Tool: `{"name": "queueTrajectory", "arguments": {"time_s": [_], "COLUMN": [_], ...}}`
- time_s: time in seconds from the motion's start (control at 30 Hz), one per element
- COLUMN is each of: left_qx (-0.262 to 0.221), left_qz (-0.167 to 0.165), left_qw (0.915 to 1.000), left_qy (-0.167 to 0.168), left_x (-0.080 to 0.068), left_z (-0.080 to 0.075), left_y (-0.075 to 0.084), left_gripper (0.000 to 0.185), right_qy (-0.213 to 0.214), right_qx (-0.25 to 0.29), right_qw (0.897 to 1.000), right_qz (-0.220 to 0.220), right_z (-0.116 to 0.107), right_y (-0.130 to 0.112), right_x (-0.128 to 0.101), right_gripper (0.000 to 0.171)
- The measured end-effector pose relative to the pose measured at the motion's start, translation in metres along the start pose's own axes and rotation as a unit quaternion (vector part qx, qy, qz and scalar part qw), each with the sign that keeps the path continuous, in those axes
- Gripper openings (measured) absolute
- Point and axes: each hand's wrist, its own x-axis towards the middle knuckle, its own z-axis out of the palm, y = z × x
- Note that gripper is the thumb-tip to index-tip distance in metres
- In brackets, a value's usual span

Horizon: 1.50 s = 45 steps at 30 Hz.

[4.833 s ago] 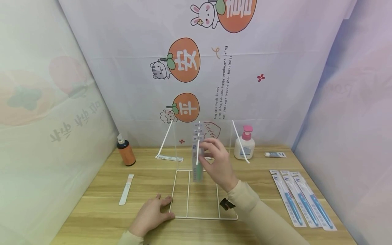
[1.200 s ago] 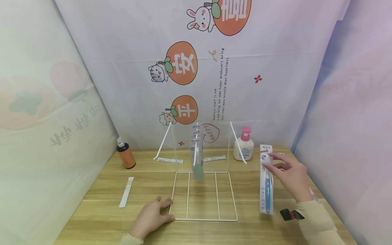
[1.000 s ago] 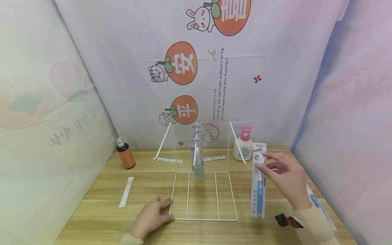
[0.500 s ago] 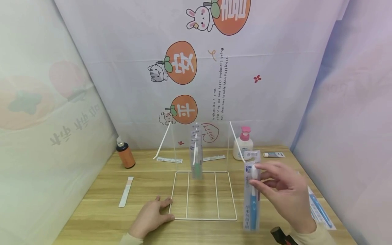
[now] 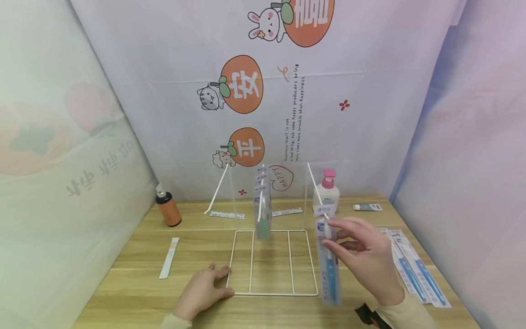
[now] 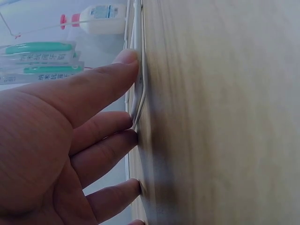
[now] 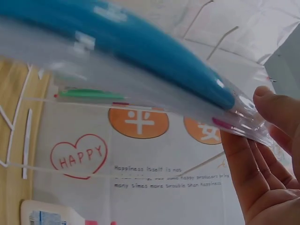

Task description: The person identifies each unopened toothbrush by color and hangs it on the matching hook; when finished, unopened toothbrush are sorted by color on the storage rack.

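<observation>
Right hand [image 5: 365, 256] pinches blue toothbrush pack [image 5: 328, 256] upright, just right of white wire rack [image 5: 272, 292]; left hand [image 5: 203, 289], fingers flat and relaxed, presses rack's near-left corner on table [image 5: 123, 283].

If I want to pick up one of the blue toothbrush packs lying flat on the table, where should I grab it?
Probably at the far, top end of a toothbrush pack. It lies flat and thin on the table, so come from above and pinch the card's edge there, as the right hand pinches the top of its hanging pack.

"HAPPY" on backdrop heart [image 7: 78, 157]
</observation>
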Motion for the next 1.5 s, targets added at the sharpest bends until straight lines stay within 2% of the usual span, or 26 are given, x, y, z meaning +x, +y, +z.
{"name": "queueTrajectory", "arguments": {"time_s": [0.2, 0.5, 0.77, 0.9, 1.07, 1.3, 1.5], "left_qx": [-0.002, -0.002, -0.007, -0.007, -0.005, -0.003, -0.008], "left_qz": [0.000, -0.002, -0.002, -0.002, 0.001, 0.002, 0.001], "left_qw": [1.0000, 1.0000, 1.0000, 1.0000, 1.0000, 1.0000, 1.0000], "left_qy": [0.000, -0.002, -0.004, -0.003, 0.004, 0.007, 0.002], "left_x": [-0.001, 0.000, 0.000, 0.000, 0.000, 0.000, 0.000], "left_z": [0.000, 0.000, 0.000, -0.001, -0.001, -0.002, 0.000], "left_y": [0.000, -0.001, -0.001, -0.001, 0.001, 0.001, -0.001], "left_gripper": [0.068, 0.068, 0.069, 0.069, 0.067, 0.068, 0.068], "right_qy": [-0.004, 0.021, 0.050, 0.058, 0.060, 0.054, 0.059], "right_qx": [-0.037, -0.100, -0.085, -0.100, -0.110, -0.096, -0.092], "right_qw": [0.999, 0.995, 0.995, 0.993, 0.992, 0.994, 0.994], "right_qz": [0.010, -0.001, -0.018, -0.020, -0.015, 0.003, -0.003], "right_z": [0.011, 0.028, 0.042, 0.047, 0.051, 0.054, 0.056], "right_y": [0.018, 0.066, 0.105, 0.118, 0.128, 0.133, 0.134], "right_x": [0.012, 0.038, 0.061, 0.070, 0.077, 0.081, 0.082], "right_gripper": [0.058, 0.044, 0.039, 0.037, 0.037, 0.040, 0.039]}}
